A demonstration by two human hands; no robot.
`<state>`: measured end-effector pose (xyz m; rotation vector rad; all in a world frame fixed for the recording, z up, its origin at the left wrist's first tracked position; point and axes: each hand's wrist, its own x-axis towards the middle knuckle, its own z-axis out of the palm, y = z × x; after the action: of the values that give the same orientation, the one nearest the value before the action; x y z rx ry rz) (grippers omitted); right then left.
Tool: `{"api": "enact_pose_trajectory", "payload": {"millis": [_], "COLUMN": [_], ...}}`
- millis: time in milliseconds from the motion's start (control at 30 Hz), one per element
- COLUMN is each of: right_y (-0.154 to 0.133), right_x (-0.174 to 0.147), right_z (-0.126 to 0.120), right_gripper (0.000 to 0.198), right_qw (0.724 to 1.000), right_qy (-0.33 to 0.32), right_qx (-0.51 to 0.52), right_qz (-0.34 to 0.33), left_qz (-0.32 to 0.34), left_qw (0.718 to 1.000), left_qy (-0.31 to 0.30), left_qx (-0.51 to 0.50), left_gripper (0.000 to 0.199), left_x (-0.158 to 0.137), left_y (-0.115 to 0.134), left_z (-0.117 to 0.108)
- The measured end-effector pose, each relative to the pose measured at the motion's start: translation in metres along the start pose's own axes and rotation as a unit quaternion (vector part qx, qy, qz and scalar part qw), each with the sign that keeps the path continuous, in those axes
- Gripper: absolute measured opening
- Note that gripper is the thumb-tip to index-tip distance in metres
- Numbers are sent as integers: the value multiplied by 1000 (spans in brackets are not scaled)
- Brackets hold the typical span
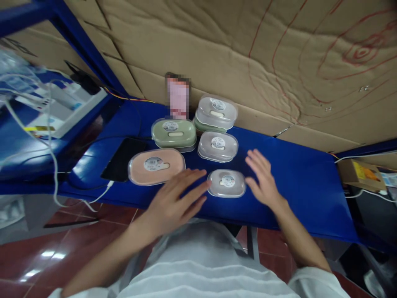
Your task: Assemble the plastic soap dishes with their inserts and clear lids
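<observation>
A small pale box with a clear lid and a round label (221, 189) lies at the blue table's front, between my hands. At its left is my left hand (176, 198), fingers spread, one fingertip close to the box's edge; whether it touches I cannot tell. To its right, my right hand (263, 178) is open, with the thumb near the box's corner. A peach lidded box (142, 171) sits just beyond my left fingers. Behind stand another pale box (204, 149), a green box (182, 135) and a pale box (228, 114) stacked on a green one.
A black phone (124, 159) with a white cable lies left on the blue table (297, 178). A blurred upright pink rectangle (179, 97) leans at the cardboard wall (217, 58). Further left are cables and a power strip (82, 105); right, a small carton (356, 176).
</observation>
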<state>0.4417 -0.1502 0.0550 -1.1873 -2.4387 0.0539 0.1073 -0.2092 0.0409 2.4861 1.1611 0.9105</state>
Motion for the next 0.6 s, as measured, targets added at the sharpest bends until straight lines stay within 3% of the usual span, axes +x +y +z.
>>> {"api": "enact_pose_trajectory", "payload": {"millis": [67,167,233,333,433,600], "right_y": [28,63,75,77,77,101], "right_x": [45,122,163,193,178,84], "right_z": [-7,6,22,38,31,15], "right_gripper": [70,83,96,90,81,81], "right_qw": [999,997,997,996,995,977], "right_qy": [31,31,21,30,76,174], "right_qx": [25,61,76,81,58,61], "right_qz": [30,27,14,10,22,109], "left_qz": [8,7,1,10,26,58], "left_qw": [998,989,985,981,981,979], "left_qy": [28,59,59,43,26,-13], "left_qx": [52,133,160,188,192,193], "left_gripper": [59,47,44,42,45,43], "left_x": [21,67,95,123,137,158], "left_y": [-12,-29,-39,-55,-66,-58], "left_z": [-34,-69,-78,-78,-73,-65]}}
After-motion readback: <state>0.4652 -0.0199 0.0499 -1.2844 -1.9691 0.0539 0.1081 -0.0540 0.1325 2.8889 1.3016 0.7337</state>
